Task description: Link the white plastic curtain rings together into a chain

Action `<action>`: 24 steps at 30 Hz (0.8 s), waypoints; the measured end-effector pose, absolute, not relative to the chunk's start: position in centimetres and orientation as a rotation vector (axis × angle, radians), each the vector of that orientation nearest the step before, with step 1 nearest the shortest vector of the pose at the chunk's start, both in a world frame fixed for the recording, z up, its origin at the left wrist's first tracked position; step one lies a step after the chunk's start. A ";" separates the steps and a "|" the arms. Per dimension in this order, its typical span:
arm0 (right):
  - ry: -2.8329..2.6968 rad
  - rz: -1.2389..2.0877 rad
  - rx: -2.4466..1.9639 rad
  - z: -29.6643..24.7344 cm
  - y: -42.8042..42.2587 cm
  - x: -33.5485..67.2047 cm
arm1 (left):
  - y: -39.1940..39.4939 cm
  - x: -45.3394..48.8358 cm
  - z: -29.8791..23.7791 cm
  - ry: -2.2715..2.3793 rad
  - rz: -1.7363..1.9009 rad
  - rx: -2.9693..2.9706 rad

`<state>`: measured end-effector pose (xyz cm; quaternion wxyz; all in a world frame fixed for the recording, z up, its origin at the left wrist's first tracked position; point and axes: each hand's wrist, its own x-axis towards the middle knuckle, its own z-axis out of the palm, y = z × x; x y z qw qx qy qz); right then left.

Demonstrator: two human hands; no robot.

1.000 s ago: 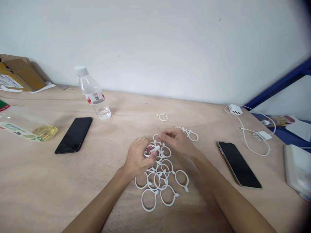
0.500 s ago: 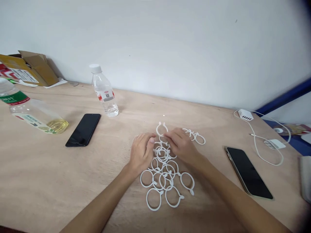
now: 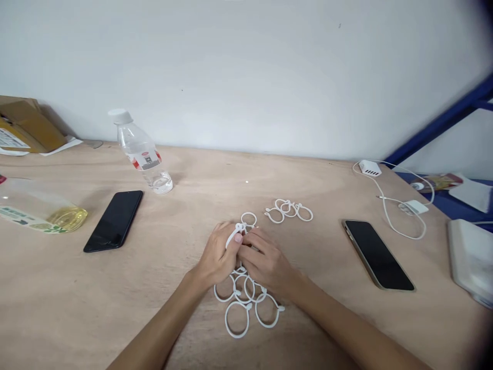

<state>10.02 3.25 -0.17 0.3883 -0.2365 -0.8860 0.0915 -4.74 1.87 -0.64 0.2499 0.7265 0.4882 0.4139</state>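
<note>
My left hand [image 3: 216, 256] is closed, its thumb pressing a white plastic ring [image 3: 231, 237] with a small knobbed clasp at the top. Close against it, my right hand [image 3: 269, 263] has its fingers curled in beside the ring; what they grip is hidden. Several similar white open rings [image 3: 236, 336] lie overlapping on the table below my hands, partly covered by them. Just beyond my fingertips lies one more ring [image 3: 248, 213].
A small group of rings [image 3: 311, 214] lies farther back. Left are a black phone [image 3: 114, 221], a water bottle [image 3: 148, 162], an oil bottle [image 3: 42, 208] and a cardboard box [image 3: 33, 126]. Right are another phone [image 3: 379, 254], a white charger with cable [image 3: 370, 168] and a white case [image 3: 472, 259].
The view has shifted to the right. My hands have come together over the pile, and a ring now stands up in my left hand. My right fingers have moved in against it.
</note>
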 end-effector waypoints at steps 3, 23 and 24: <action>-2.131 0.423 -0.630 0.2 3.0 10.0 | 1.8 -4.7 -0.8 1.367 1.122 1.987; -1.651 1.430 -0.891 3.2 5.5 11.9 | 1.8 -4.9 -0.8 1.411 1.185 1.833; -1.642 1.431 -0.883 3.1 5.5 11.9 | 1.8 -4.9 -0.8 1.391 1.156 1.860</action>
